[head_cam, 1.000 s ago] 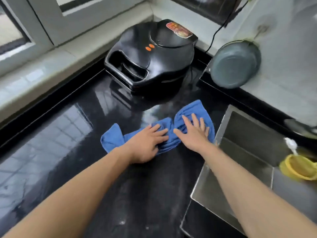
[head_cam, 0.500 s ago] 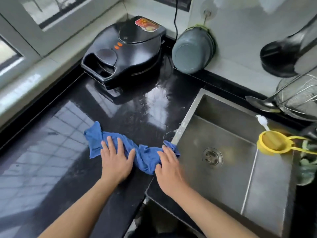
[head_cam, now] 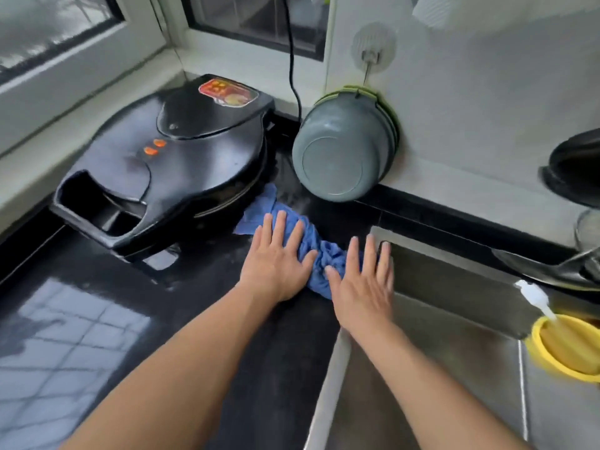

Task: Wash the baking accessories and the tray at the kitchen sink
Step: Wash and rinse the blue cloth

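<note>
Two flat hands (left hand (head_cam: 276,266), right hand (head_cam: 362,285)) on blue cloth (head_cam: 319,254)

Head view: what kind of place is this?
Most likely a home kitchen: a steel sink set into a black counter, a black electric griddle by the window, a grey basin hung on the wall. Both hands press a blue cloth on the counter.

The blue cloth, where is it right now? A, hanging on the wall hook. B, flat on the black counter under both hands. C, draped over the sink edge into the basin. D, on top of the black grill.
B: both the left hand and right hand press the cloth onto the counter, fingers straight.
</note>
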`<state>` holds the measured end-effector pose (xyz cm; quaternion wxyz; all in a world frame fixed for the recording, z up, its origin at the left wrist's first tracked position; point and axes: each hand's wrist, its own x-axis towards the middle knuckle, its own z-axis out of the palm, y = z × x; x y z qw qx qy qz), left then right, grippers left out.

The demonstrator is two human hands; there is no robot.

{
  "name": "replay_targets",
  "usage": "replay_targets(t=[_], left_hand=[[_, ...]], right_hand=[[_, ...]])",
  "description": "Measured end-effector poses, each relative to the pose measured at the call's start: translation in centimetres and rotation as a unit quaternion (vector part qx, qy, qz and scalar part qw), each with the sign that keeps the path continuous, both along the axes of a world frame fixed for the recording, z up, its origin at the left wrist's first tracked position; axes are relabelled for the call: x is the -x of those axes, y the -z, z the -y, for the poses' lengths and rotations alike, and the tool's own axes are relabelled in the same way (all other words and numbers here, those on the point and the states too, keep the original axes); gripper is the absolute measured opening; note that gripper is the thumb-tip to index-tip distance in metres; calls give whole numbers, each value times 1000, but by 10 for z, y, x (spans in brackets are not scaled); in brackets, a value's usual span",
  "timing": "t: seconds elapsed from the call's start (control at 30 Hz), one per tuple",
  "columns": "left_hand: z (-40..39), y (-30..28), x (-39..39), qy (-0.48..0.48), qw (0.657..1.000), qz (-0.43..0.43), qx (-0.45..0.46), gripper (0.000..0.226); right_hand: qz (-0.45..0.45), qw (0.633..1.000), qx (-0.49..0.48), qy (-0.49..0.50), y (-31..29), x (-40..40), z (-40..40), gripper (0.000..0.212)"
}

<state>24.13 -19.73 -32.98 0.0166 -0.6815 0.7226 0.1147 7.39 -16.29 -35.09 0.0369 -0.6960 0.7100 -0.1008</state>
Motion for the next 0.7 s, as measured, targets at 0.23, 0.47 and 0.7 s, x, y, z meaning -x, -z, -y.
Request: replay_targets(t=[0.23, 0.47, 0.7], left_hand=[[101, 9, 62, -21, 998, 62, -5, 83], [70, -21, -26, 135, 983, -97, 75, 55], [8, -34, -78, 22, 985, -168, 23, 62]], right_hand=[[-75, 979, 55, 183, -28, 43, 88, 57], [135, 938, 67, 312, -35, 35, 111, 41], [39, 995, -24, 89, -18, -90, 103, 68]])
